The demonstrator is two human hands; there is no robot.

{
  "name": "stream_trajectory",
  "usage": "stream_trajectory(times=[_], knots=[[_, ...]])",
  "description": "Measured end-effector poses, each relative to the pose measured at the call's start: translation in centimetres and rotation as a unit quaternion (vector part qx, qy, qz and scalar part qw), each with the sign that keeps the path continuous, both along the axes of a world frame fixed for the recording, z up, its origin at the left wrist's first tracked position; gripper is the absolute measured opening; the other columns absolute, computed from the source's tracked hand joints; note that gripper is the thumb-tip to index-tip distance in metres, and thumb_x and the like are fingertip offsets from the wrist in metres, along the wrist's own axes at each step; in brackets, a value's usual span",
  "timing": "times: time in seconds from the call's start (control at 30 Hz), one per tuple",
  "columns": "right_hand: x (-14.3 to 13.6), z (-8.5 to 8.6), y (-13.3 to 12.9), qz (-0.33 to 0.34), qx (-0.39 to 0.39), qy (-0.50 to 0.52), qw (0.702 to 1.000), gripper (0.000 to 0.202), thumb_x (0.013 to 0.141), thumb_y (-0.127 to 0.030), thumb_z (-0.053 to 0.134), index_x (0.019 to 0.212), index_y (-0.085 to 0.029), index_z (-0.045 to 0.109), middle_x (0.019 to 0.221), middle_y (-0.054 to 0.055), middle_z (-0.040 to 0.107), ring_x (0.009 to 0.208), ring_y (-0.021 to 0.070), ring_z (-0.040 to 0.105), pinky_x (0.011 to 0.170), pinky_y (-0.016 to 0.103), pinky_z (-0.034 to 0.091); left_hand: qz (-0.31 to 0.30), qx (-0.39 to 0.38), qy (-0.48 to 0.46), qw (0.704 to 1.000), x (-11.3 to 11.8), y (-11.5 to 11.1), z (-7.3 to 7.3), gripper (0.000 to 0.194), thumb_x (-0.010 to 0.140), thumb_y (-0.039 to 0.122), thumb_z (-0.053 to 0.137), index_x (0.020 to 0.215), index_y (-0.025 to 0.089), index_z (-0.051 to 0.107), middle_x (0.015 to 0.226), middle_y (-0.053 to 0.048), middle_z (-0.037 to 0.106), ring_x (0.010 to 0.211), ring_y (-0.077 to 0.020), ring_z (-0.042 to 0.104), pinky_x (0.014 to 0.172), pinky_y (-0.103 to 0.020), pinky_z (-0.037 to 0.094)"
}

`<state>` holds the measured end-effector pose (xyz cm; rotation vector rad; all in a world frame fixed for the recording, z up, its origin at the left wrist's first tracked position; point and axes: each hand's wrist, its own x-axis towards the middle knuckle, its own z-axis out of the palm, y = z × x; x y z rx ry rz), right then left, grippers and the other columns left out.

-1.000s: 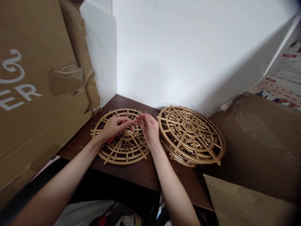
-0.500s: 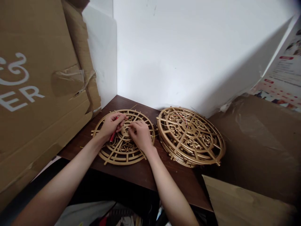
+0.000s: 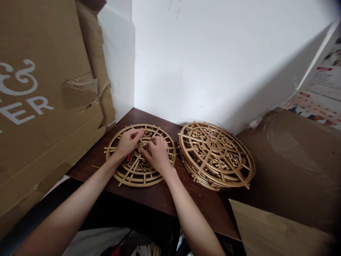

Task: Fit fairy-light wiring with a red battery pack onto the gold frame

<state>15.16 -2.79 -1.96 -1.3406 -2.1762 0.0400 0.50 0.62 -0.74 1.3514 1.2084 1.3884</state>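
Observation:
A round gold openwork frame lies flat on the dark brown table. Over its left half, my left hand is closed around a red-handled tool, mostly hidden by the fingers. My right hand is at the centre of the frame, thumb and fingers bent together; whatever they pinch is too small to make out. Thin yellow wires stick out past the frame's edge.
A stack of similar gold frames stands to the right, with thin wires on top. Large cardboard boxes flank the table at left and right. Behind is a white wall.
The red tool has tilted and shows less beneath my left hand. My right hand has shifted slightly left and down, its thumb nearer the frame's centre. The view has turned a little left.

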Motion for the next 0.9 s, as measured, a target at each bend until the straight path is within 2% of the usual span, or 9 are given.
stream_trajectory(times=[0.13, 0.27, 0.43, 0.57, 0.63, 0.73, 0.9], knots=[[-0.19, 0.00, -0.22, -0.015, 0.000, -0.006, 1.000, 0.022, 0.087, -0.041, 0.061, 0.090, -0.019, 0.063, 0.120, 0.013, 0.051, 0.121, 0.0283, 0.039, 0.102, 0.047, 0.032, 0.015, 0.010, 0.024, 1.000, -0.14, 0.17, -0.13, 0.019, 0.074, 0.032, 0.063, 0.063, 0.018, 0.066, 0.044, 0.002, 0.049, 0.044, -0.0119, 0.046, 0.039, -0.019, 0.033], [-0.21, 0.42, -0.48, -0.035, -0.015, -0.019, 0.999, 0.020, 0.090, -0.038, 0.057, 0.092, -0.019, 0.063, 0.128, 0.014, 0.046, 0.128, 0.0296, 0.032, 0.105, 0.049, 0.027, -0.016, -0.002, 0.031, 0.999, -0.30, 0.34, -0.30, 0.022, 0.078, 0.033, 0.060, 0.064, 0.016, 0.063, 0.042, 0.005, 0.043, 0.038, -0.0086, 0.038, 0.037, -0.019, 0.029], [-0.18, 0.46, -0.43, -0.030, -0.037, -0.023, 0.999, 0.016, 0.091, -0.033, 0.055, 0.095, -0.020, 0.063, 0.128, 0.013, 0.045, 0.127, 0.0280, 0.033, 0.105, 0.047, 0.026, -0.055, -0.050, -0.051, 0.996, -0.28, 0.10, -0.05, 0.024, 0.080, 0.037, 0.059, 0.070, 0.015, 0.059, 0.042, 0.010, 0.029, 0.033, -0.0040, 0.023, 0.032, -0.016, 0.022], [-0.26, 0.30, -0.39, -0.044, -0.027, -0.011, 0.999, 0.013, 0.089, -0.032, 0.058, 0.093, -0.020, 0.062, 0.129, 0.013, 0.043, 0.129, 0.0281, 0.030, 0.104, 0.047, 0.026, -0.064, -0.068, -0.103, 0.990, -0.30, -0.20, 0.48, 0.025, 0.078, 0.037, 0.063, 0.072, 0.014, 0.058, 0.044, 0.011, 0.028, 0.034, -0.0028, 0.024, 0.031, -0.014, 0.022], [-0.30, 0.31, -0.42, -0.049, -0.026, -0.004, 0.998, 0.015, 0.088, -0.035, 0.061, 0.091, -0.020, 0.062, 0.130, 0.013, 0.042, 0.128, 0.0283, 0.031, 0.103, 0.047, 0.026, -0.063, -0.072, -0.112, 0.989, -0.35, -0.19, 0.65, 0.025, 0.077, 0.037, 0.065, 0.073, 0.013, 0.059, 0.044, 0.010, 0.031, 0.034, -0.0025, 0.025, 0.031, -0.014, 0.022], [-0.33, 0.39, -0.47, -0.045, -0.027, -0.006, 0.999, 0.021, 0.089, -0.040, 0.059, 0.086, -0.019, 0.063, 0.128, 0.014, 0.043, 0.127, 0.0281, 0.032, 0.102, 0.046, 0.026, -0.053, -0.071, -0.111, 0.990, -0.45, -0.01, 0.65, 0.026, 0.076, 0.037, 0.066, 0.074, 0.012, 0.060, 0.048, 0.006, 0.044, 0.035, -0.0021, 0.028, 0.030, -0.015, 0.022], [-0.28, 0.50, -0.34, -0.048, -0.020, 0.002, 0.999, 0.028, 0.095, -0.040, 0.048, 0.087, -0.022, 0.067, 0.125, 0.011, 0.045, 0.122, 0.0264, 0.034, 0.100, 0.045, 0.026, -0.060, -0.070, -0.087, 0.992, -0.48, 0.09, 0.39, 0.028, 0.073, 0.037, 0.068, 0.080, 0.011, 0.062, 0.068, -0.005, 0.066, 0.038, -0.0022, 0.032, 0.031, -0.015, 0.025]])
